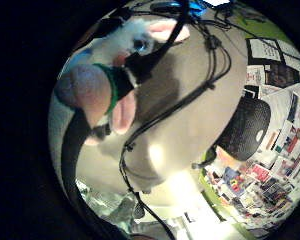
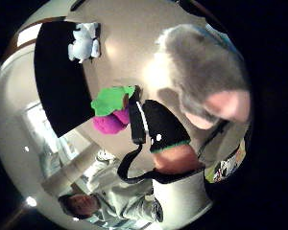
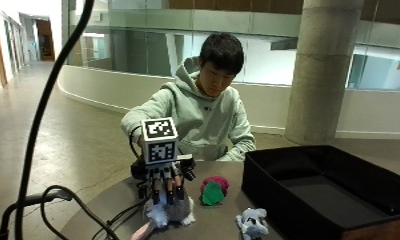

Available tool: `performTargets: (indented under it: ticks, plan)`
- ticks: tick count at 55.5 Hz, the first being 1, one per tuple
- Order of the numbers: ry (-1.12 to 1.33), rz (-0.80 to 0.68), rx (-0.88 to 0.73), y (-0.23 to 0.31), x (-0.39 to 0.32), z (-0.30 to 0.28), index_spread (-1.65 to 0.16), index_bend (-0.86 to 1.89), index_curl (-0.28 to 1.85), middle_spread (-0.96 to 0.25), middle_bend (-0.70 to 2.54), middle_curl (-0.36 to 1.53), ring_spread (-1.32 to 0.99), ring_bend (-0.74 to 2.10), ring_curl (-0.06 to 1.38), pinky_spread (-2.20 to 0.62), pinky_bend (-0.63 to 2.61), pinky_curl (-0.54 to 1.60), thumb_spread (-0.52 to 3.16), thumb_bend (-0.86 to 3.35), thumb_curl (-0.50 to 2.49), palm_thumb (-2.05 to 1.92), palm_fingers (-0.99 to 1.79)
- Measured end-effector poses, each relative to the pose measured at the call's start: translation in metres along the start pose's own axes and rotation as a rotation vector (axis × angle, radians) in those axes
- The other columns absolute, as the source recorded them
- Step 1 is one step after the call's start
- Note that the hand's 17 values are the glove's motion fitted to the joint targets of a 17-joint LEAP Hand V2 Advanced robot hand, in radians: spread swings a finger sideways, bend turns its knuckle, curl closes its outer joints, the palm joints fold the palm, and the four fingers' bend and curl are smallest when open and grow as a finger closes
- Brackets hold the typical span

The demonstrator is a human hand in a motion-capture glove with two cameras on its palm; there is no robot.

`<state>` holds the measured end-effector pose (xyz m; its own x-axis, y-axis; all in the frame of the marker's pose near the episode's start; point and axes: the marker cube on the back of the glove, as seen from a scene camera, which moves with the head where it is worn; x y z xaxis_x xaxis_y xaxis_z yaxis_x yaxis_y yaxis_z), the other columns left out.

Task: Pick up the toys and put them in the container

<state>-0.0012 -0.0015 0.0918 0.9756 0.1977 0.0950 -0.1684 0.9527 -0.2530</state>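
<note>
My gloved right hand (image 3: 164,181) reaches down onto a grey and white plush toy (image 3: 168,212) lying on the round table (image 3: 113,202) near its front edge. Its fingers curl round the plush, which still rests on the table. In the palm views the plush (image 1: 190,95) (image 2: 201,72) is close, showing a white face and pink ears, with a fingertip (image 1: 87,92) over it. A green and magenta toy (image 3: 213,190) (image 2: 113,111) lies just right of the hand. A small white toy (image 3: 252,223) (image 2: 84,43) lies beside the black container (image 3: 333,200) (image 2: 57,81), whose inside shows nothing in it.
The container takes up the table's right side, its near wall close to the small white toy. Cables (image 3: 120,217) run from the hand across the table's left part. The person's bare hand is hidden behind the glove.
</note>
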Motion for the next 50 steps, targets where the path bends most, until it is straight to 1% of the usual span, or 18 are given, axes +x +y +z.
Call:
performTargets:
  ticks: [4, 10, 16, 24, 31, 35, 39, 40, 41, 43, 46, 49, 50]
  plan:
    - [0.040, -0.028, 0.059, -0.001, 0.002, -0.011, -0.27, 0.14, 0.38, -0.11, 0.29, 0.43, -0.12, 0.30, 0.24, -0.03, 1.15, 0.38, 1.42, -0.03, 0.30, 0.04, 0.05]
    - [0.108, -0.127, 0.125, -0.010, 0.004, -0.017, -0.28, 0.19, 0.39, -0.10, 0.33, 0.44, -0.10, 0.32, 0.25, -0.01, 1.01, 0.34, 1.41, -0.01, 0.30, 0.03, 0.04]
    - [0.062, -0.178, 0.100, -0.025, 0.007, -0.006, -0.28, 0.23, 0.42, -0.10, 0.38, 0.45, -0.11, 0.28, 0.25, 0.00, 0.85, 0.30, 1.40, 0.01, 0.31, 0.08, -0.01]
    - [-0.058, -0.200, 0.040, -0.044, 0.014, 0.021, -0.29, 0.22, 0.42, -0.10, 0.32, 0.44, -0.10, 0.21, 0.24, 0.01, 0.76, 0.28, 1.38, 0.01, 0.33, 0.14, -0.06]
    - [-0.036, -0.220, 0.056, -0.048, 0.017, 0.039, -0.30, 0.22, 0.43, -0.10, 0.28, 0.43, -0.10, 0.16, 0.23, 0.03, 0.74, 0.28, 1.35, 0.00, 0.33, 0.18, -0.02]
    - [-0.027, -0.224, 0.078, -0.047, 0.019, 0.043, -0.32, 0.25, 0.44, -0.10, 0.28, 0.42, -0.11, 0.17, 0.22, 0.04, 0.77, 0.29, 1.34, 0.00, 0.34, 0.20, 0.09]
    - [-0.015, -0.226, 0.106, -0.047, 0.019, 0.046, -0.32, 0.22, 0.43, -0.11, 0.30, 0.43, -0.14, 0.26, 0.24, 0.04, 0.76, 0.28, 1.33, -0.01, 0.34, 0.21, 0.23]
    - [-0.010, -0.225, 0.118, -0.047, 0.019, 0.047, -0.32, 0.21, 0.43, -0.11, 0.29, 0.42, -0.14, 0.25, 0.23, 0.04, 0.76, 0.28, 1.33, -0.01, 0.34, 0.22, 0.21]
    - [-0.005, -0.224, 0.133, -0.047, 0.018, 0.047, -0.32, 0.19, 0.42, -0.11, 0.33, 0.44, -0.15, 0.34, 0.27, 0.04, 0.74, 0.28, 1.33, 0.00, 0.34, 0.23, 0.31]
    - [0.005, -0.224, 0.170, -0.048, 0.017, 0.049, -0.32, 0.16, 0.41, -0.11, 0.37, 0.45, -0.17, 0.38, 0.27, 0.04, 0.71, 0.26, 1.33, 0.00, 0.35, 0.25, 0.37]
    - [0.021, -0.225, 0.230, -0.049, 0.015, 0.051, -0.31, 0.15, 0.40, -0.12, 0.43, 0.47, -0.21, 0.49, 0.30, 0.03, 0.67, 0.26, 1.35, 0.01, 0.35, 0.28, 0.47]
    - [0.030, -0.223, 0.295, -0.049, 0.013, 0.054, -0.29, 0.16, 0.39, -0.14, 0.54, 0.51, -0.25, 0.63, 0.35, 0.00, 0.61, 0.24, 1.38, 0.02, 0.36, 0.30, 0.63]
    - [0.031, -0.223, 0.318, -0.049, 0.012, 0.055, -0.28, 0.16, 0.39, -0.14, 0.54, 0.51, -0.26, 0.65, 0.35, -0.01, 0.60, 0.24, 1.38, 0.02, 0.36, 0.30, 0.64]
